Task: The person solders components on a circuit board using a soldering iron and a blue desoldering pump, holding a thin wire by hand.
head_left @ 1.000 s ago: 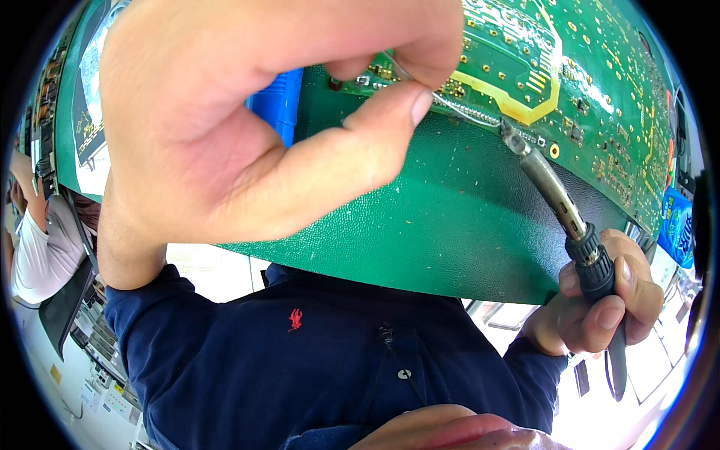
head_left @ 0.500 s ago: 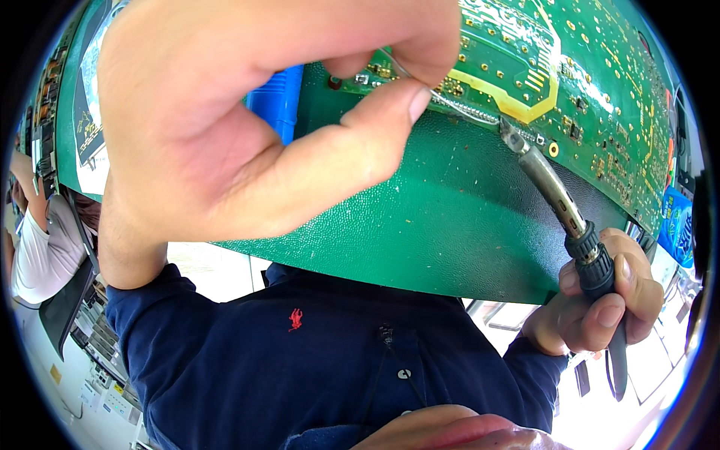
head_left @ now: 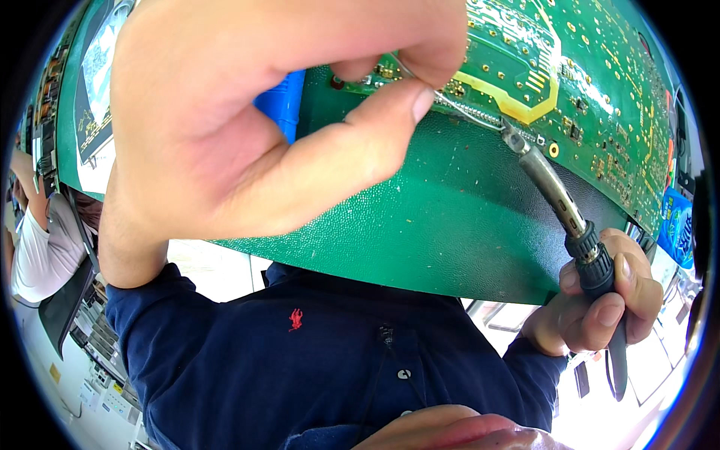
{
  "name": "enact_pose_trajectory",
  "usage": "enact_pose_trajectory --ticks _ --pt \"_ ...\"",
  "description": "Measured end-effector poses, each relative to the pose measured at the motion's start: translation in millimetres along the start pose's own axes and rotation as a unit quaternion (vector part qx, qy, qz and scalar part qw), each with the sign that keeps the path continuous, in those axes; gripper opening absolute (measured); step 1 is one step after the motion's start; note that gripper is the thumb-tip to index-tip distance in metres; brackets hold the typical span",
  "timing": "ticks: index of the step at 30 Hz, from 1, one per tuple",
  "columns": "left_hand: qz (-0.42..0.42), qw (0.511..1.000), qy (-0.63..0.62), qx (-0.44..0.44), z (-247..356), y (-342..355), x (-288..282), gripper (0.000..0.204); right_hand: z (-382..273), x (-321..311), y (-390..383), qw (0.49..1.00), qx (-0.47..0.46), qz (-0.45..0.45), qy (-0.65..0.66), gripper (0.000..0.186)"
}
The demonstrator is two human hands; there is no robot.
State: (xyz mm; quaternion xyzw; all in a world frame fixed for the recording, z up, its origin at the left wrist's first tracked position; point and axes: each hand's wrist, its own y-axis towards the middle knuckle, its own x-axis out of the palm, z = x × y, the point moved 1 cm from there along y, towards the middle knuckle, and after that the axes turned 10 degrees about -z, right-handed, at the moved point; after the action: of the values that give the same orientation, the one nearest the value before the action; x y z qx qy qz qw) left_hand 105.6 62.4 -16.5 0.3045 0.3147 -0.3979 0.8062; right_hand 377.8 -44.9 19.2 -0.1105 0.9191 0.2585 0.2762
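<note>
My left hand (head_left: 277, 142) pinches a thin silver solder wire (head_left: 471, 112) between thumb and forefinger, high over the green mat (head_left: 397, 217). The wire runs to a row of small pins along the lower edge of a green circuit board (head_left: 600, 142). My right hand (head_left: 604, 300) grips a soldering iron (head_left: 551, 185) by its dark handle; the metal tip meets the wire's end at the pin row, beside a gold-ringed hole. The exact contact is too small to make out.
A blue plastic object (head_left: 277, 109) lies behind my left hand. Papers and a clear bag (head_left: 103, 52) are at upper left, beside boards at the rim. A blue packet (head_left: 675, 225) is at the right. A co-worker in a white sleeve (head_left: 34, 259) is at the left.
My left hand has shifted slightly to the right with the solder wire. The iron and my right hand look almost unmoved.
</note>
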Motion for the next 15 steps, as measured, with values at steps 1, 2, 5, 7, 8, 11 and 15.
enact_pose_trajectory --ticks 1,2,5,7,8,11,15 --pt "-0.001 1.000 0.000 0.001 0.0 0.3 -0.5 0.009 0.1 0.4 0.2 1.000 0.000 0.001 0.000 0.027" --pt "-0.001 1.000 0.000 0.001 -0.6 0.8 0.0 0.009 0.3 0.2 -0.1 1.000 0.001 0.001 -0.001 0.027" --pt "-0.002 1.000 -0.002 0.002 -1.1 1.5 0.1 0.009 0.7 -0.6 -0.5 1.000 0.001 -0.001 -0.004 0.028" --pt "-0.002 1.000 -0.002 0.002 -0.3 1.7 0.1 0.009 1.1 -0.4 -0.6 1.000 -0.002 0.000 -0.006 0.028" --pt "-0.002 1.000 -0.002 0.002 -0.7 1.6 -0.4 0.009 1.3 -0.2 -0.6 1.000 -0.003 0.000 -0.007 0.028" --pt "-0.003 1.000 -0.003 0.003 -0.6 1.8 -0.4 0.008 1.7 0.2 -0.7 1.000 -0.006 0.001 -0.007 0.028" --pt "-0.002 1.000 -0.001 0.003 -0.7 2.2 0.3 0.008 2.7 0.8 -1.7 1.000 -0.010 0.005 -0.008 0.028"
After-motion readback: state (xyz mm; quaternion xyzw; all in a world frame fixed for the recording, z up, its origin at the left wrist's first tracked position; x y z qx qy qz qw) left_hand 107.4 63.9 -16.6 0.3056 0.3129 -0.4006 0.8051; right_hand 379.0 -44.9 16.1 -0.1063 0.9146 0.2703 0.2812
